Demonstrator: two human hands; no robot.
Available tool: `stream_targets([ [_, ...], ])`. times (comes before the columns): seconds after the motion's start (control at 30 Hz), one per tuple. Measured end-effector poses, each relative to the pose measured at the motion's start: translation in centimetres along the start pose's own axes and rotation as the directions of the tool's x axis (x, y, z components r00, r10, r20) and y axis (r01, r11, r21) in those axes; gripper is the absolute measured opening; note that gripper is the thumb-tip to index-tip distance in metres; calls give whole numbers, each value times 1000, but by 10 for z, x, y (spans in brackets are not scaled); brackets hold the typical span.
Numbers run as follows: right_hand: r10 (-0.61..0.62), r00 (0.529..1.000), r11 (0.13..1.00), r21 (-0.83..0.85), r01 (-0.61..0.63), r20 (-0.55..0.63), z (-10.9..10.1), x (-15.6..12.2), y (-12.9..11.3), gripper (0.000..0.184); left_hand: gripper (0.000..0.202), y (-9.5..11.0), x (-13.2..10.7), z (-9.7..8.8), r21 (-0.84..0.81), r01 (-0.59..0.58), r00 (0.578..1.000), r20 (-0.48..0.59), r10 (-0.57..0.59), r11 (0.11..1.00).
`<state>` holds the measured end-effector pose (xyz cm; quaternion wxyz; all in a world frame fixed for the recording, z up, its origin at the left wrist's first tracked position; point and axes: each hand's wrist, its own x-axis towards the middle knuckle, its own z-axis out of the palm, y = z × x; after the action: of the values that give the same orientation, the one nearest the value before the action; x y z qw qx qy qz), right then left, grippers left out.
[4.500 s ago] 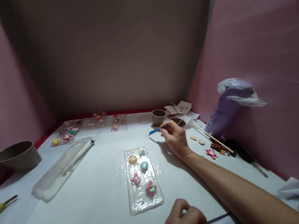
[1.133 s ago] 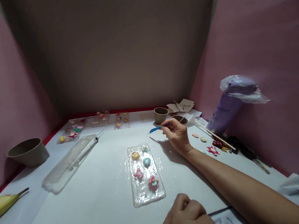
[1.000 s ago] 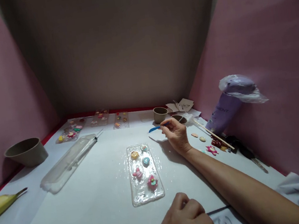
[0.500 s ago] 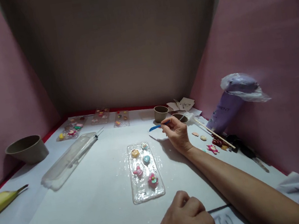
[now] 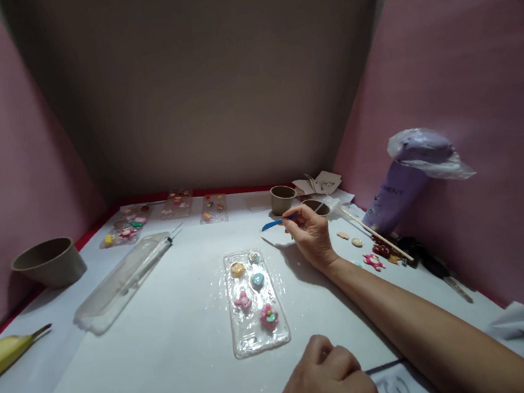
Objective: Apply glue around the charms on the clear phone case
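Near edge: the left hand (image 5: 324, 383) is resting on the white counter (image 5: 169, 366), its fingers curling under; whether they are closing on anything cannot be told. Just beyond it, slightly left, a clear phone case (image 5: 263, 341) is lying flat, face up and glossy. Five charms are sitting on it: a pink flower (image 5: 269, 316), a pink animal figure (image 5: 243, 301), a blue heart (image 5: 257, 280), a yellow piece (image 5: 237, 269) and a small round one (image 5: 254, 257) at the far right corner. Judged by these, the decorating is well under way; whether this case is complete cannot be told.

Middle: a banana (image 5: 4, 357) and a clear elongated tray (image 5: 119, 288) are lying to the left. To the right, loose charms, among them a magenta bear (image 5: 373, 262) and a cream disc (image 5: 357, 242), are lying off the case, apparently unused. The right hand (image 5: 311, 238) is gripping a blue knife-shaped tool (image 5: 273, 223) between thumb and fingers, its blade pointing left, beyond the case and not touching it.

Far: a grey-brown cup (image 5: 284, 206) is standing behind the tool; farther left, several clear cases (image 5: 219, 217) are already bearing charms, seemingly finished work.
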<state>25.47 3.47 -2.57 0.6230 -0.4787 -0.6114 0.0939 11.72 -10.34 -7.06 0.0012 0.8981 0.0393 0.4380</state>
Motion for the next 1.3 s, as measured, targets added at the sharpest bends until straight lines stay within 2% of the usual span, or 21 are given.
stream_targets([
  [0.2,3,1000,1000,3,-3,3,0,0,0,7,37,1,0,1,46,-43,997,67,40,998],
  [0.57,0,1000,1000,2,-1,3,0,0,1,7,38,0,2,-1,38,-16,998,55,14,999],
  [0.63,-2,1000,1000,-1,2,-3,0,0,1,6,37,1,2,-2,28,-13,999,31,12,1000],
  [0.8,3,1000,1000,0,-3,-5,-1,0,1,7,40,1,7,-5,18,19,995,-103,-17,1000],
  [0.97,0,1000,1000,3,0,-10,0,0,-1,6,41,1,9,-5,-6,13,988,-153,-14,1000],
  [1.2,-3,1000,1000,2,3,0,0,0,-1,6,34,1,4,-3,23,-39,996,-77,41,999],
  [1.3,-3,1000,1000,2,3,-7,0,0,0,7,34,0,3,-2,27,-27,998,-56,29,999],
])
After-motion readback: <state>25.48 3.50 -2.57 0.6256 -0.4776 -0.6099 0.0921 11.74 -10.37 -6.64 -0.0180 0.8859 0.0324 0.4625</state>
